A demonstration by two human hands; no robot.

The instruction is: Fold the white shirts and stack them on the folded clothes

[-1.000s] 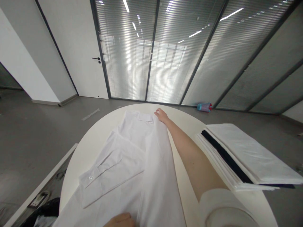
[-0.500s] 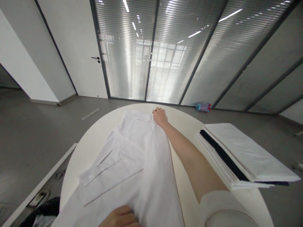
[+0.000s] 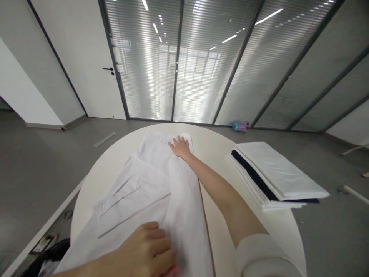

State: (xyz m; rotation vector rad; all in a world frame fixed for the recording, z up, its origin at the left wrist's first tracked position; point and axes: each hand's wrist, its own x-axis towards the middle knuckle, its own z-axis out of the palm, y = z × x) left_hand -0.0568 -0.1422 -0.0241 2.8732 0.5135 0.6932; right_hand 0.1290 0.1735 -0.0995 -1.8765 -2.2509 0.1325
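A white shirt (image 3: pixel 157 173) lies on the round cream table (image 3: pixel 100 165), its collar end toward the far edge. One sleeve is folded diagonally across it, with a buttoned cuff at the left. My right hand (image 3: pixel 180 147) rests flat by the collar, fingers spread on the fabric. Closer to me, my left hand (image 3: pixel 150 248) is over the lower part of the shirt with its fingers curled. Its palm side is hidden, so I cannot see whether cloth is inside.
On the table's right side lies a stack of folded white garments (image 3: pixel 279 171) with a dark layer among them. A blue and red packet (image 3: pixel 241 126) is on the floor near the glass partition (image 3: pixel 198 65). At lower left, a black bag (image 3: pixel 54 252) sits beside the table.
My right hand has moved left from the shirt's far right edge onto the fabric, its fingers spreading flat. My left hand has come further into view. The view has shifted slightly.
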